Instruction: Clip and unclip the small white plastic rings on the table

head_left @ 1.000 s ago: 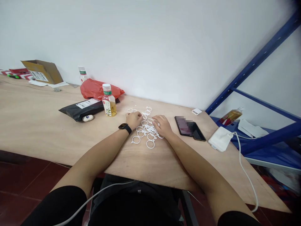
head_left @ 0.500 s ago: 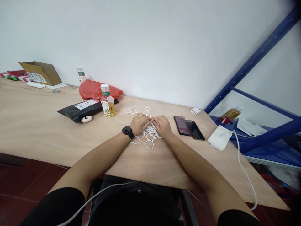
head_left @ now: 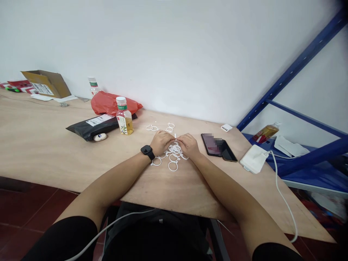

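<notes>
At the centre of the frame, the left hand (head_left: 162,142) and right hand (head_left: 188,145) meet fingertip to fingertip, both pinching a small white piece (head_left: 175,136), apparently part of a ring, mostly hidden by the fingers. Directly below lies a pile of tabbed white rings (head_left: 175,149), partly covered by the hands. Judging by this, one piece is being worked while the rest lie loose; two overlapping pairs sit apart, above the hands. Whether any rings are linked or fastened cannot be told, so nothing can be counted as finished.

Plain wood tabletop (head_left: 168,188) stretches from the pile to its front edge at lower centre, giving room to move. Leftward, the tea bottle (head_left: 124,123) stands well apart; rightward, the smartphone (head_left: 211,145) is the nearest obstacle. The wall (head_left: 190,58) bounds the far side.
</notes>
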Tool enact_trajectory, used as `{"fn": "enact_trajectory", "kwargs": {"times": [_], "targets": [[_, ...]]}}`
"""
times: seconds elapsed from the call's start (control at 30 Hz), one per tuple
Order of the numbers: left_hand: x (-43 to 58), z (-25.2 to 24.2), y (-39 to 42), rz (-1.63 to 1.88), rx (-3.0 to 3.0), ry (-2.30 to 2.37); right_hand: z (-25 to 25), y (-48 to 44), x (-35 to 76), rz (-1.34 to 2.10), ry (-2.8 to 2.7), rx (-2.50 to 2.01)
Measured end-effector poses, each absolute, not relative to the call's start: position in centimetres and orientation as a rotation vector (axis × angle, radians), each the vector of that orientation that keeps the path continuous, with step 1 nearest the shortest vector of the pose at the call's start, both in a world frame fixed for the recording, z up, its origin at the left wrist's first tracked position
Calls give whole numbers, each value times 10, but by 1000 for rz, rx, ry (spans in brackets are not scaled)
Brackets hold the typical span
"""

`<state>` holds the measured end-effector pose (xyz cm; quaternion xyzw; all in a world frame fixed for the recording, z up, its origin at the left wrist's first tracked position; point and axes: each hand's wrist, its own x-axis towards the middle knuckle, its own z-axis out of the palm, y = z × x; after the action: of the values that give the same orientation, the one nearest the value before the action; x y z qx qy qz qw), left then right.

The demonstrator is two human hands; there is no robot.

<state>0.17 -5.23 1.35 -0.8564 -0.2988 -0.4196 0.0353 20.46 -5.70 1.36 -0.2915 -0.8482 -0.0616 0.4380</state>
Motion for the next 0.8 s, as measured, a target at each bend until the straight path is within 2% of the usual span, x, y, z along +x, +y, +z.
{"fn": "enact_trajectory", "kwargs": {"times": [0.23, 0.37, 0.53, 0.8], "targets": [[4, 14, -51, -1312, -2632, -1025, 9, -56, 201, -148, -2064, -836], [-2, 7, -41, -1310, -2506, -1325, 9, -52, 204, -209, -2024, -947], [-16, -13, -23, -1087, -2337, -1793, 9, -49, 211, -219, -2039, -981], [-18, -19, -16, -968, -2439, -1767, 7, -50, 206, -232, -2065, -978]]}}
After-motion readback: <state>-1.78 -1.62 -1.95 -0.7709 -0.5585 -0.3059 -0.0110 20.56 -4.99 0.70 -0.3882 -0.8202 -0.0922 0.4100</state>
